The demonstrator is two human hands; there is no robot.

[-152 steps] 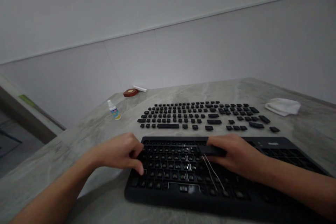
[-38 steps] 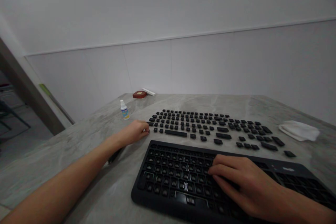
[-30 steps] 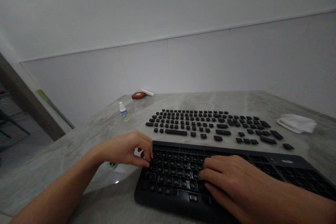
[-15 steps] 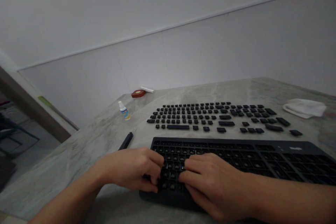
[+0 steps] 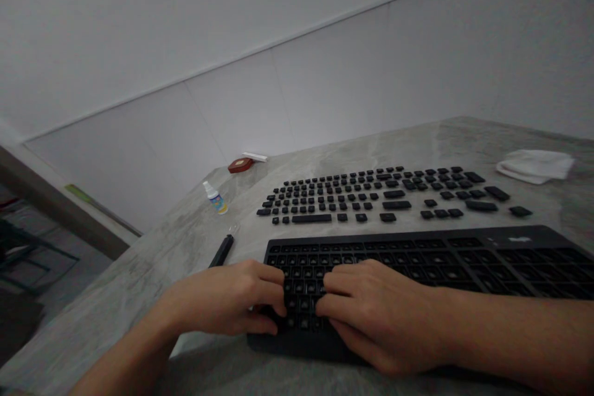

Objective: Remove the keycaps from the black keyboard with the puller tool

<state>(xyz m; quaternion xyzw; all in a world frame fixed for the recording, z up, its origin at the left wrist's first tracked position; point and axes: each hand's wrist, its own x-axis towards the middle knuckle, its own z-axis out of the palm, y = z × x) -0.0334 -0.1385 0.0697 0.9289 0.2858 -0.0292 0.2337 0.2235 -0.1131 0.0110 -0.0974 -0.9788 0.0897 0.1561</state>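
A black keyboard [image 5: 473,253] with its key switches bare lies in front of me. My left hand [image 5: 236,297] is at its lower left corner, with thumb and fingers closed in a pinch. The small black keycap in them is mostly hidden by the fingers. My right hand [image 5: 375,309] presses on the keyboard's left middle part, its fingers curled against the frame. Beyond the keyboard, black keycaps [image 5: 325,192] lie in rows in keyboard order, with the long space bar [image 5: 312,218] at the front. A keycap puller [image 5: 223,250] with a black handle and wire loops lies left of the keyboard.
A small white spray bottle [image 5: 216,198] stands at the left. A reddish-brown case [image 5: 240,165] and a white strip [image 5: 255,156] lie at the table's back edge. A folded white cloth [image 5: 536,166] rests at the right. Behind the marbled table [image 5: 176,247] rises a wall.
The keycap puller went from my right hand to the table. My left hand reached to the keycap rows, then came back to the keyboard; the front row's leftmost keycap has left its place.
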